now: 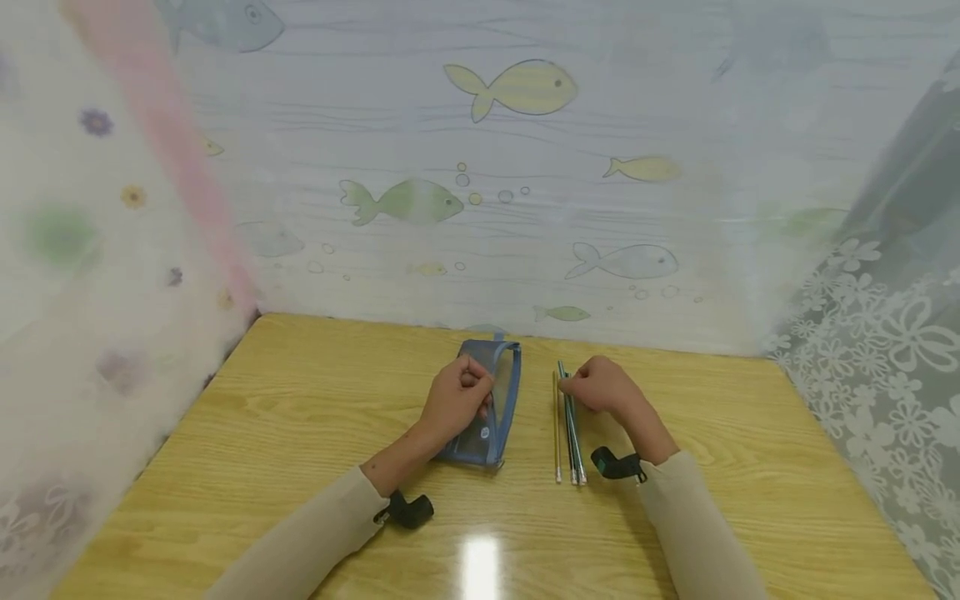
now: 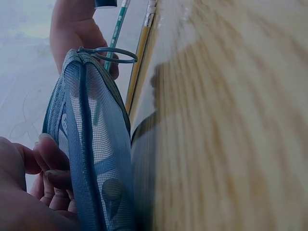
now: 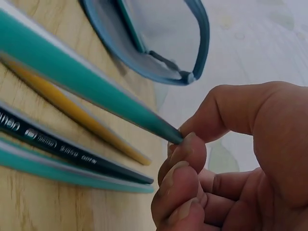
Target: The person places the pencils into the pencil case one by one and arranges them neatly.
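A blue mesh pencil case [image 1: 474,448] lies on the table with its zipped mouth gaping to the right. My left hand [image 1: 453,396] pinches the case's upper edge. Inside the mouth, a green pencil [image 3: 131,24] shows in the right wrist view. To the right of the case, my right hand [image 1: 603,387] pinches the far tip of a green pencil [image 3: 96,91], which is raised above the others. Beneath it lie a yellow pencil [image 3: 77,108], a dark green pencil with lettering [image 3: 57,148] and another light green pencil [image 3: 82,175].
The wooden table [image 1: 315,392] meets a fish-patterned curtain [image 1: 405,275] along its far edge. A lacy curtain [image 1: 907,367] hangs at the right, a flowered one [image 1: 90,250] at the left. Each wrist carries a black camera [image 1: 411,510].
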Demonstrator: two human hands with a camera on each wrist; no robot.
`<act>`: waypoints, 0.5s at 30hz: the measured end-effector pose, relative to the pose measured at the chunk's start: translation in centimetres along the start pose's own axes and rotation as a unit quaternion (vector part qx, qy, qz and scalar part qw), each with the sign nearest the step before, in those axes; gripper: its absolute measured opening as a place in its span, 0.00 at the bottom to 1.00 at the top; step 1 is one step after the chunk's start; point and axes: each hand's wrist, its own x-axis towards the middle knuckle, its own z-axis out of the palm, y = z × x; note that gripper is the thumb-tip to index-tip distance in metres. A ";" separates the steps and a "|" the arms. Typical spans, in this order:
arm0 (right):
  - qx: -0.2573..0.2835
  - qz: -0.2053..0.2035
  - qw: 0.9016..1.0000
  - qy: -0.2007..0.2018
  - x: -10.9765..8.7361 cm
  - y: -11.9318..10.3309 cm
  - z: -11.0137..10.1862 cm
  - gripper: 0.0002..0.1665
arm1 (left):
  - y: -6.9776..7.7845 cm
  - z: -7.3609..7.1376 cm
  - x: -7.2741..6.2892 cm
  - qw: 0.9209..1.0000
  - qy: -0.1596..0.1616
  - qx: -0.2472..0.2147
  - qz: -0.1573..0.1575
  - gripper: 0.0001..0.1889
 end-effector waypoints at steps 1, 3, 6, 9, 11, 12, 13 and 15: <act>0.004 0.003 1.000 0.001 0.0 -0.1 0.0 0.31 | 0.0 0.0 0.0 1.000 0.000 0.001 -0.001 0.03; 0.019 0.009 1.000 0.000 0.0 -0.3 0.1 0.30 | 0.1 0.0 -0.1 1.000 -0.001 0.002 -0.004 0.04; 0.041 0.012 0.999 -0.006 0.0 -0.4 0.2 0.28 | 0.1 0.1 -0.1 1.000 -0.001 -0.002 -0.005 0.04; 0.060 0.009 0.998 -0.009 0.0 -0.5 0.2 0.27 | 0.1 0.1 -0.1 1.000 0.000 -0.007 -0.006 0.04; 0.065 0.007 0.998 -0.008 0.0 -0.6 0.3 0.26 | 0.1 0.1 -0.1 1.000 0.001 -0.009 -0.006 0.04; 0.065 0.008 0.998 -0.006 0.0 -0.6 0.3 0.26 | 0.1 0.1 -0.1 1.000 0.001 -0.010 -0.008 0.04; 0.067 0.009 0.998 -0.005 0.0 -0.6 0.3 0.26 | 0.1 0.1 0.0 1.000 0.001 -0.010 -0.009 0.04; 0.069 0.010 0.998 -0.003 0.1 -0.7 0.4 0.25 | 0.0 0.1 0.0 1.000 0.002 -0.010 -0.010 0.04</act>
